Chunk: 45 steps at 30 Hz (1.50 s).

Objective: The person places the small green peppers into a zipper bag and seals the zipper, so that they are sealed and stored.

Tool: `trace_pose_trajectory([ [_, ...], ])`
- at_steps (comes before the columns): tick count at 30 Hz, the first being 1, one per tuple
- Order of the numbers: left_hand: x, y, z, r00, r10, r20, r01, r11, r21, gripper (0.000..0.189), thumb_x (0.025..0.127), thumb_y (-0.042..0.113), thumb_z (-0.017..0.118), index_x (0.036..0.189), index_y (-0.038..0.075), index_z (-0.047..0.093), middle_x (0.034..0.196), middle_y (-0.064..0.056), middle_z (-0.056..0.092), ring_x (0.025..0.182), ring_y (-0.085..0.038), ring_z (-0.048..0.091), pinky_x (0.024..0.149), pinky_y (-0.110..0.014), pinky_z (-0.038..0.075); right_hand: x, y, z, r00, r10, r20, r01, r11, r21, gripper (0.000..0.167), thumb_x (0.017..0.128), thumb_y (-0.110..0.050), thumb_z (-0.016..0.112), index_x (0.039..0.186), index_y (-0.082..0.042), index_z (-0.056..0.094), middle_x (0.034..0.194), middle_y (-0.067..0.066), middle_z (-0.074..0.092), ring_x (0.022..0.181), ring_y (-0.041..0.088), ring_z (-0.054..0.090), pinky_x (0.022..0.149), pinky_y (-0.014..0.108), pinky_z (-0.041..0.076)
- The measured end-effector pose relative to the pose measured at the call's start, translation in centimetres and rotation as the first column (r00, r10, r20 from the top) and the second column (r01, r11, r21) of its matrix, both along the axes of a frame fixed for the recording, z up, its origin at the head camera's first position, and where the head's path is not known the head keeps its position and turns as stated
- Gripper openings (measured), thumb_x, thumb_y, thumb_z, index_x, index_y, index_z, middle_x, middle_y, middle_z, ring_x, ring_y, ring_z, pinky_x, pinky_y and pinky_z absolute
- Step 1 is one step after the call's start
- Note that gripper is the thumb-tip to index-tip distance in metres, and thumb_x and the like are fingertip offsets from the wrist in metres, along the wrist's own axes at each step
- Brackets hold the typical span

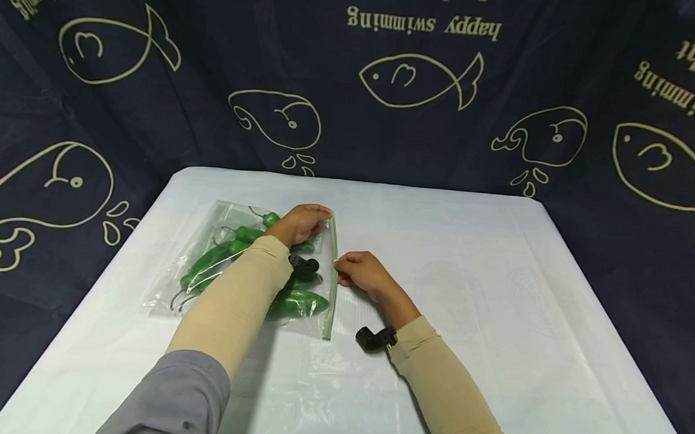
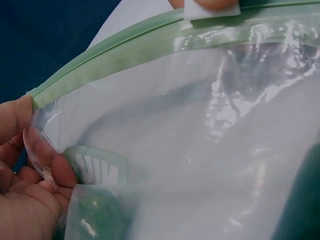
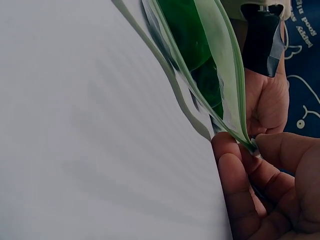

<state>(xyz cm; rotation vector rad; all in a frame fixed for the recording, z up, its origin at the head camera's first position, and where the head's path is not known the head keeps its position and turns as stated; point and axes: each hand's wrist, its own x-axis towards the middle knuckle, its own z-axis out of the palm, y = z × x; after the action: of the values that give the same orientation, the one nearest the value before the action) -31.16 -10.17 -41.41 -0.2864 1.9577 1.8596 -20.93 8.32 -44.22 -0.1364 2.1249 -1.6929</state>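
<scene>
A clear zip bag (image 1: 222,211) with a green closure strip (image 1: 330,313) lies on the table. Several green peppers (image 1: 300,303) are inside it, some hidden by the left forearm. My left hand (image 1: 305,223) pinches the strip's far end between thumb and fingers; the left wrist view shows this hand (image 2: 30,185) at the bag's corner. About midway along the strip, my right hand (image 1: 368,275) pinches a small white slider (image 2: 212,12). In the right wrist view, the bag's green edges converge at the right hand's fingers (image 3: 287,150) and spread apart beyond them.
A white cover lies over the table (image 1: 466,300). Dark blue cloth (image 1: 327,145) printed with fish and whales hangs behind and at the sides. Black wrist cameras, one on the right arm (image 1: 375,339) and one on the left (image 1: 303,265), sit close to the work.
</scene>
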Motion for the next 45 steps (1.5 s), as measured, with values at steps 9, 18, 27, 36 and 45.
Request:
trace_pose_trajectory([
  [9, -0.2, -0.1, -0.2, 1.000, -0.001, -0.003, 0.001, 1.000, 0.003, 0.024, 0.101, 0.014, 0.058, 0.123, 0.005, 0.064, 0.096, -0.001, 0.054, 0.077, -0.014, 0.046, 0.070, -0.025, 0.043, 0.6, 0.0, 0.5, 1.000, 0.008, -0.008, -0.008, 1.000, -0.006, 0.021, 0.098, -0.015, 0.061, 0.099, 0.003, 0.071, 0.073, 0.005, 0.063, 0.064, 0.012, 0.059, 0.064, 0.023, 0.055],
  [18, -0.2, -0.2, -0.1, 1.000, -0.008, -0.004, 0.008, 1.000, 0.015, 0.024, 0.101, 0.013, 0.058, 0.122, 0.004, 0.063, 0.098, -0.001, 0.054, 0.077, -0.014, 0.046, 0.070, -0.025, 0.042, 0.7, 0.1, 0.4, 1.000, 0.013, 0.004, -0.013, 1.000, -0.004, 0.020, 0.098, -0.015, 0.061, 0.099, 0.001, 0.072, 0.073, 0.005, 0.064, 0.066, 0.012, 0.060, 0.064, 0.022, 0.055],
  [27, -0.2, -0.2, -0.2, 1.000, -0.009, -0.008, 0.009, 1.000, 0.015, 0.023, 0.102, 0.014, 0.057, 0.122, 0.004, 0.063, 0.098, -0.001, 0.054, 0.076, -0.014, 0.046, 0.069, -0.025, 0.043, 1.0, 0.1, 0.3, 1.000, 0.024, 0.002, -0.024, 1.000, -0.001, 0.019, 0.098, -0.015, 0.061, 0.098, 0.001, 0.071, 0.074, 0.006, 0.064, 0.067, 0.013, 0.060, 0.065, 0.023, 0.055],
  [36, -0.2, 0.0, -0.1, 1.000, 0.007, -0.001, -0.007, 1.000, 0.029, 0.018, 0.101, 0.013, 0.058, 0.115, 0.006, 0.065, 0.094, -0.001, 0.054, 0.076, -0.015, 0.046, 0.070, -0.026, 0.042, 1.3, 0.2, 0.3, 0.999, 0.035, -0.007, -0.035, 0.999, 0.000, 0.020, 0.098, -0.015, 0.060, 0.097, 0.001, 0.071, 0.074, 0.006, 0.064, 0.066, 0.013, 0.060, 0.065, 0.023, 0.055],
  [45, -0.1, -0.1, -0.2, 1.000, 0.004, -0.005, -0.004, 1.000, 0.022, 0.016, 0.101, 0.014, 0.058, 0.114, 0.006, 0.065, 0.094, 0.000, 0.054, 0.074, -0.013, 0.046, 0.069, -0.025, 0.043, 1.6, 0.3, 0.0, 0.999, 0.053, -0.011, -0.053, 0.998, 0.015, 0.019, 0.099, -0.016, 0.060, 0.093, -0.002, 0.071, 0.073, 0.005, 0.063, 0.067, 0.013, 0.060, 0.065, 0.023, 0.054],
])
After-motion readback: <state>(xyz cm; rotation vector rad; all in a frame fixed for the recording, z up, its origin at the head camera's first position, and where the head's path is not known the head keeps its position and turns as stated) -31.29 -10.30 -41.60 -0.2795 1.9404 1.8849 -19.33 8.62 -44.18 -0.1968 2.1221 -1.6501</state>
